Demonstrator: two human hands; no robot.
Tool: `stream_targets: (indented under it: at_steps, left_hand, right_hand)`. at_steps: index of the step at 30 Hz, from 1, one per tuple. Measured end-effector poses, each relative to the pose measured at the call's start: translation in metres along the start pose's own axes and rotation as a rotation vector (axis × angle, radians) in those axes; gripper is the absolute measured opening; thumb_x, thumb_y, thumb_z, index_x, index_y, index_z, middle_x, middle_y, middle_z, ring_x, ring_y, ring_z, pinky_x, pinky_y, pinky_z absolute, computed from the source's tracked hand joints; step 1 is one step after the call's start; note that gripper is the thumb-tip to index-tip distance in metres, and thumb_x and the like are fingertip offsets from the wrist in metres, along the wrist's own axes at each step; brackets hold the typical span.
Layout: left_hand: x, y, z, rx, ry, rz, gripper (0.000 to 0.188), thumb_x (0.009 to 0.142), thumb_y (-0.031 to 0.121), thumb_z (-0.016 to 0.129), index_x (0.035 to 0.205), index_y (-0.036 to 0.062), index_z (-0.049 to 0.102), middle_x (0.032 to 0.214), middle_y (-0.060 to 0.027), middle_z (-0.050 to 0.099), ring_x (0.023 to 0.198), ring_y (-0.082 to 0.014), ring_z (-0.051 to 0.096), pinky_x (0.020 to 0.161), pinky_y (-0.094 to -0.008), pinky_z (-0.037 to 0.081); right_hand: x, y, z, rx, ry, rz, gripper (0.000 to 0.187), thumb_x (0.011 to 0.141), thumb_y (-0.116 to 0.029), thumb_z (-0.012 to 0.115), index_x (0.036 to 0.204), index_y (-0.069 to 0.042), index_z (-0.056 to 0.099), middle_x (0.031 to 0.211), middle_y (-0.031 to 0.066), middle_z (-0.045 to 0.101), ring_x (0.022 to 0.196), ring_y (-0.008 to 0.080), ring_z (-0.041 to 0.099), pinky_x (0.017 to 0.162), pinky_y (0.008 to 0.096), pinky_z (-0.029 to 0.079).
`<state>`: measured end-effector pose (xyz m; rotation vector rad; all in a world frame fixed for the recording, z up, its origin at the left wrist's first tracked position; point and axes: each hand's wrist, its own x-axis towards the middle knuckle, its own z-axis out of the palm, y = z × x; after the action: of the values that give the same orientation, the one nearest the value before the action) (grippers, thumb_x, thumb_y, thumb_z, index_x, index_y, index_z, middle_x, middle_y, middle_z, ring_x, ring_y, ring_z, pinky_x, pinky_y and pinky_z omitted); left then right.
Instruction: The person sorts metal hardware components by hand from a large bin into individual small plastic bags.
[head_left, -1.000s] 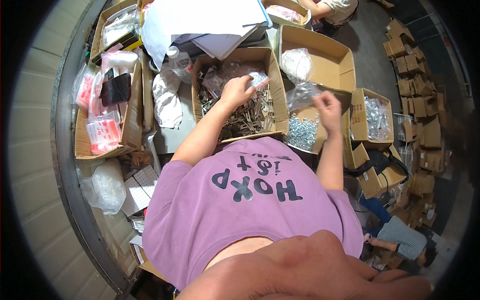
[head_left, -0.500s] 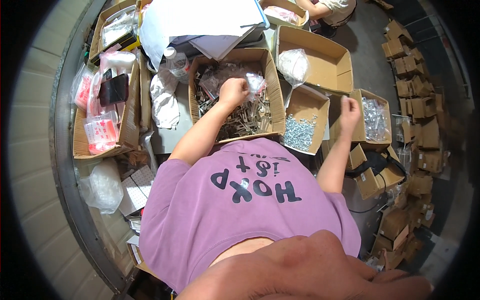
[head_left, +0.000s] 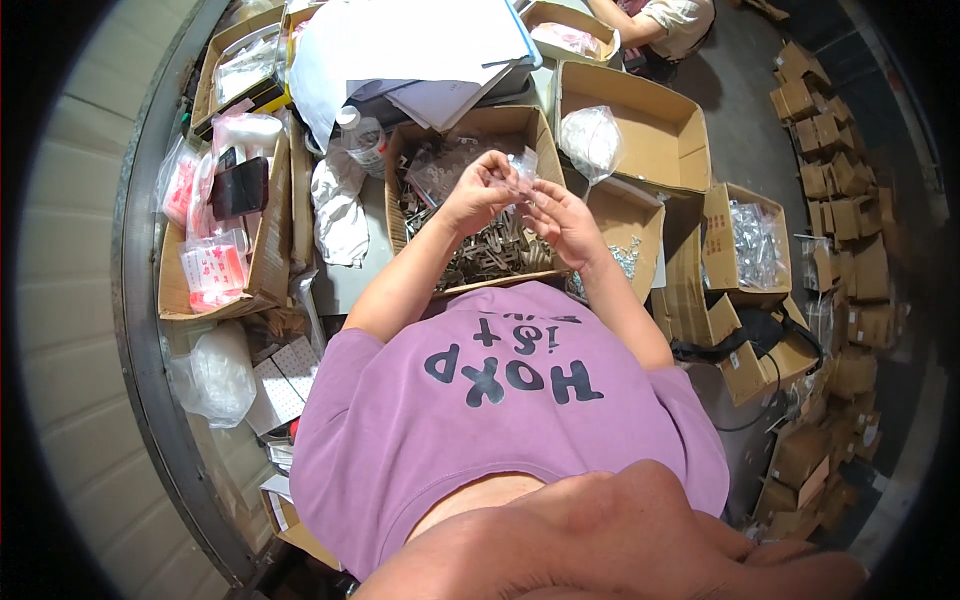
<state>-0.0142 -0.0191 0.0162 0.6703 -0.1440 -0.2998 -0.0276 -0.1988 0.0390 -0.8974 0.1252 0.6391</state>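
Note:
My left hand (head_left: 478,192) and my right hand (head_left: 562,217) meet above a cardboard box (head_left: 405,150) filled with small metal parts (head_left: 490,255). Together they pinch a small clear plastic bag (head_left: 523,165) between the fingertips. The left hand grips the bag's left side, the right hand its lower right edge. What the bag holds is too small to tell. A second, smaller box with shiny screws (head_left: 625,255) sits just right of my right wrist.
Open cardboard boxes surround me: one with a clear bag (head_left: 592,135) behind, one with clear packets (head_left: 755,240) at right, one with pink-and-white packets (head_left: 215,265) at left. White papers (head_left: 420,40) lie at the back. Another person (head_left: 665,20) sits at the top. Stacked small boxes (head_left: 840,150) line the right.
My right hand came back from the screw box at right to the middle. My left hand lifted out of the parts box. Both now hold the small clear bag together.

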Motion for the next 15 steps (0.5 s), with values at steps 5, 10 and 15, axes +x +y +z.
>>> stream_targets:
  at_steps: [5,10,15]
  left_hand:
    - [-0.001,-0.012,-0.009,0.148,-0.089,-0.084,0.033,0.068,-0.007,0.067,0.093,0.0055,0.050,0.083,-0.0014,0.054,0.080,-0.0112,0.057,0.071,-0.0234,0.048]
    - [-0.006,-0.004,0.014,0.291,-0.076,-0.151,0.037,0.072,0.000,0.068,0.105,0.0037,0.053,0.095,-0.0024,0.058,0.083,-0.0103,0.056,0.074,-0.0247,0.048]
    - [-0.003,-0.004,0.003,0.471,-0.145,-0.122,0.030,0.082,0.012,0.063,0.109,0.0007,0.059,0.099,-0.0033,0.062,0.089,-0.0094,0.056,0.077,-0.0252,0.046]
  right_hand:
    - [-0.002,-0.018,0.011,0.044,0.049,-0.174,0.014,0.085,-0.005,0.061,0.096,-0.002,0.053,0.089,0.0070,0.062,0.078,0.0128,0.060,0.072,0.0236,0.050]
    - [0.004,-0.010,-0.006,-0.204,-0.012,-0.309,0.023,0.079,0.003,0.064,0.097,-0.002,0.051,0.088,0.0046,0.060,0.079,0.0101,0.058,0.072,0.0227,0.048]
    - [0.003,-0.013,-0.009,-0.650,0.103,-0.418,0.029,0.075,0.002,0.066,0.099,-0.002,0.050,0.084,0.0028,0.059,0.076,0.0079,0.056,0.069,0.0213,0.046]
